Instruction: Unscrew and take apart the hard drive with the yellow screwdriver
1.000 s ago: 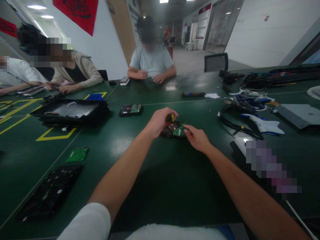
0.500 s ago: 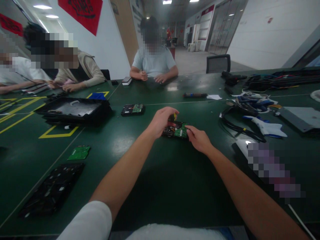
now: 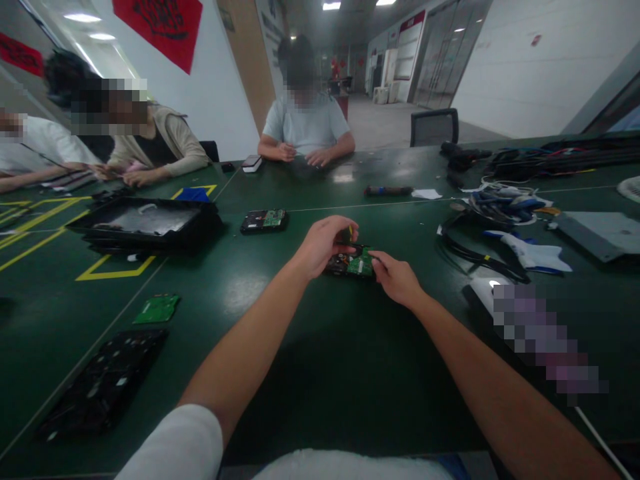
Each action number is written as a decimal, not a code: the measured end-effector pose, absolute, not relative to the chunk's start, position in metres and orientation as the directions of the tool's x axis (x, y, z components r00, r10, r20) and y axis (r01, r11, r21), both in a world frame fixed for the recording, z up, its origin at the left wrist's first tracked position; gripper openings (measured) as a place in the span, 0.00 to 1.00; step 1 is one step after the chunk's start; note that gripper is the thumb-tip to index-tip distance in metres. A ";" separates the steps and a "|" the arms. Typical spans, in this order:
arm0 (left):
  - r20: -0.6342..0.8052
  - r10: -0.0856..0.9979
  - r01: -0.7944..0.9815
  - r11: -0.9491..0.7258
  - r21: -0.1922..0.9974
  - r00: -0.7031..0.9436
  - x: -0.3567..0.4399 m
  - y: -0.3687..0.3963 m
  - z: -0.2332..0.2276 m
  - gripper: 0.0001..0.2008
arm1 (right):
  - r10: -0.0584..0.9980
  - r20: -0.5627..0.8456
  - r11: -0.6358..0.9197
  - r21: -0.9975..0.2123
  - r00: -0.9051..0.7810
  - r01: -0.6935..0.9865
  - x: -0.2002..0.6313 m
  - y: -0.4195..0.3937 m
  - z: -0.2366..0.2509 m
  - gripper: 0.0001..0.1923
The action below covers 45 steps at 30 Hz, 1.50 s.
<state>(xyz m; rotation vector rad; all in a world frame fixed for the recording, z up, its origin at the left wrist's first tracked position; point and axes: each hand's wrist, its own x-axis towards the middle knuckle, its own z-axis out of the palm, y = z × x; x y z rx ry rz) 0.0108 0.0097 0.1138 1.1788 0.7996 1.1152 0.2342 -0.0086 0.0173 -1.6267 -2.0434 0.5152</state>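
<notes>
A hard drive (image 3: 361, 265) lies on the green table with its green circuit board facing up. My left hand (image 3: 324, 248) is curled over its left side, closed around what looks like a small screwdriver (image 3: 347, 233) with a dark and yellow handle. The screwdriver's tip is hidden by the fingers. At the drive's right edge, my right hand (image 3: 395, 275) grips the corner with thumb and forefinger. Another hard drive (image 3: 264, 221) rests farther back to the left, apart from both hands.
To the left lie a loose green circuit board (image 3: 157, 309) and a black panel-like part (image 3: 105, 383). Black trays (image 3: 150, 223) are stacked behind them. Cables (image 3: 505, 207), a grey metal box (image 3: 600, 235) and a partly blurred white object (image 3: 493, 293) occupy the right. Co-workers sit across the table.
My left fingers and the screwdriver have shifted slightly over the drive. The right hand keeps its grip at the drive's edge, and the view has moved a little.
</notes>
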 end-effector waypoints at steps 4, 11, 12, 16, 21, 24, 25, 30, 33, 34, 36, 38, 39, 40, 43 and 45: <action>0.074 0.962 -0.250 -0.006 0.968 0.264 0.012 0.011 0.111 0.14 | 0.972 0.152 0.235 -0.612 -0.179 0.755 0.235 -0.010 0.019 0.23; 0.097 0.968 -0.206 -0.049 0.977 0.230 0.012 0.013 0.107 0.18 | 0.951 0.291 0.094 -0.603 0.108 0.792 0.254 -0.003 0.017 0.19; 0.111 0.968 -0.179 -0.071 0.981 0.224 0.012 0.013 0.107 0.17 | 0.948 0.301 0.088 -0.564 0.105 0.821 0.257 0.000 0.016 0.17; 0.191 0.960 -0.028 -0.190 0.981 0.205 0.012 0.014 0.103 0.15 | 0.963 0.266 0.089 -0.443 0.036 0.892 0.264 0.005 0.010 0.17; 0.243 0.939 0.022 -0.256 0.967 0.242 0.011 0.015 0.101 0.14 | 0.961 0.258 0.004 -0.381 0.102 0.924 0.279 0.010 0.011 0.21; 0.249 0.936 0.030 -0.264 0.964 0.247 0.011 0.015 0.102 0.14 | 0.961 0.196 -0.111 -0.379 0.197 0.919 0.293 0.013 0.016 0.20; 0.247 0.937 0.035 -0.263 0.964 0.246 0.011 0.014 0.102 0.14 | 0.961 0.173 -0.141 -0.373 0.218 0.917 0.297 0.014 0.017 0.20; 0.236 0.939 0.050 -0.256 0.965 0.251 0.010 0.015 0.103 0.15 | 0.993 0.096 -0.025 -0.376 0.066 0.926 0.296 0.014 0.020 0.12; 0.237 0.940 0.046 -0.256 0.966 0.245 0.008 0.016 0.102 0.15 | 0.998 0.062 0.039 -0.382 -0.017 0.923 0.288 0.011 0.022 0.10; 0.239 0.940 0.045 -0.257 0.965 0.242 0.008 0.016 0.101 0.16 | 0.998 0.059 0.052 -0.379 -0.031 0.924 0.286 0.009 0.024 0.10; 0.240 0.942 0.049 -0.258 0.965 0.235 0.008 0.017 0.101 0.16 | 0.998 0.047 0.066 -0.378 -0.052 0.923 0.283 0.006 0.026 0.10; 0.233 0.945 0.055 -0.251 0.966 0.229 0.008 0.017 0.102 0.17 | 0.998 0.033 0.067 -0.379 -0.059 0.923 0.281 0.004 0.027 0.09; 0.228 0.947 0.056 -0.247 0.967 0.227 0.008 0.017 0.102 0.17 | 0.998 0.033 0.069 -0.377 -0.061 0.924 0.280 0.003 0.027 0.09; 0.226 0.948 0.056 -0.244 0.968 0.225 0.008 0.017 0.103 0.17 | 0.997 0.036 0.075 -0.373 -0.066 0.925 0.279 0.003 0.027 0.08; 0.235 0.946 0.047 -0.251 0.967 0.225 0.008 0.016 0.105 0.17 | 0.994 0.062 0.108 -0.349 -0.093 0.931 0.276 0.001 0.024 0.06; 0.238 0.947 0.046 -0.253 0.966 0.218 0.008 0.015 0.106 0.17 | 0.992 0.069 0.121 -0.334 -0.103 0.935 0.275 0.001 0.022 0.06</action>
